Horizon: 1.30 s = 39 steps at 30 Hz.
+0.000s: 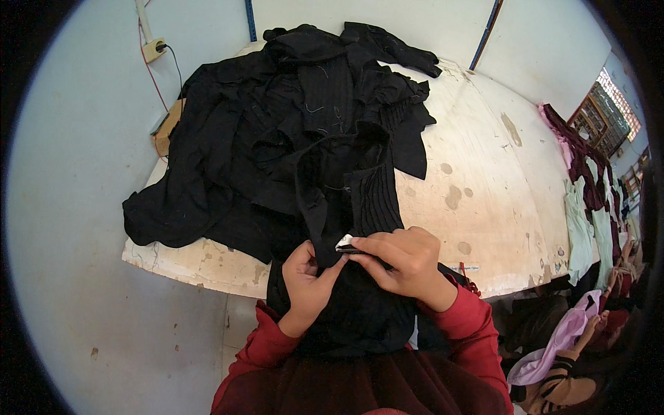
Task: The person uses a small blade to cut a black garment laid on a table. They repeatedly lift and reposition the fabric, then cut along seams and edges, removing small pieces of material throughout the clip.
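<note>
Worn table (487,207), lettered strip (465,268) — hands (408,259) pinch black garment (374,200), white piece (343,241) between.

Black garment (373,200): pleated, loosely rumpled, at the bench (498,235)'s near edge
White piece (343,242): small, against the garment

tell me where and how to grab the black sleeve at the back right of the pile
Likely pinch the loose narrow end of the black sleeve from the right, since it sticks out of the black pile over the pale table.
</note>
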Each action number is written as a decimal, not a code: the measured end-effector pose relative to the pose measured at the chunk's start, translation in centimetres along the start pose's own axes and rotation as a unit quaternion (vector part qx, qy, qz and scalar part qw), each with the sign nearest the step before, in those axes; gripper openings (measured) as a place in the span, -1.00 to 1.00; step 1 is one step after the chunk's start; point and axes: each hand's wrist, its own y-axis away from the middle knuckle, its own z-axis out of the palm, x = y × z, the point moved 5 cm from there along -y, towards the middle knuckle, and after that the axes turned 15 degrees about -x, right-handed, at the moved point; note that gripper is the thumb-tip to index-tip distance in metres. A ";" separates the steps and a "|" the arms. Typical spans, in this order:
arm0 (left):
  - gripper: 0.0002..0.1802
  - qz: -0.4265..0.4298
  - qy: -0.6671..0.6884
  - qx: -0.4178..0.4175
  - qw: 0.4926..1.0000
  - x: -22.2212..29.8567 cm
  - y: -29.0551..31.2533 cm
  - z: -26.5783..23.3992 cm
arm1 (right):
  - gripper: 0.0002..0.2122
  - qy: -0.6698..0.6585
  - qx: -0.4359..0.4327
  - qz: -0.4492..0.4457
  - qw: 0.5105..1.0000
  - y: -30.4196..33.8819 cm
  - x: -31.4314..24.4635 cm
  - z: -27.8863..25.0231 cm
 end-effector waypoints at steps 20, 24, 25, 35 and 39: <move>-0.84 -0.013 -0.002 0.002 1.000 0.2 -0.2 0.1 | -0.71 -0.262 0.044 0.045 0.963 -0.2 2.1 -0.5; -0.85 -0.005 0.011 -0.015 1.000 -0.1 -0.3 0.2 | -0.71 -0.174 -0.045 0.037 0.983 0.0 0.9 1.4; -0.85 -0.005 0.008 -0.022 1.000 -0.1 -0.3 0.3 | -0.72 -0.195 -0.027 0.034 0.980 0.3 1.4 1.8; -0.92 -0.062 0.148 0.004 0.987 -0.2 -0.9 -0.8 | -0.90 -0.511 0.031 0.173 0.841 2.8 4.2 1.9; -0.93 -0.067 0.160 0.030 0.984 -0.5 -0.7 -0.7 | -0.88 -0.479 -0.017 0.257 0.840 2.0 2.8 4.3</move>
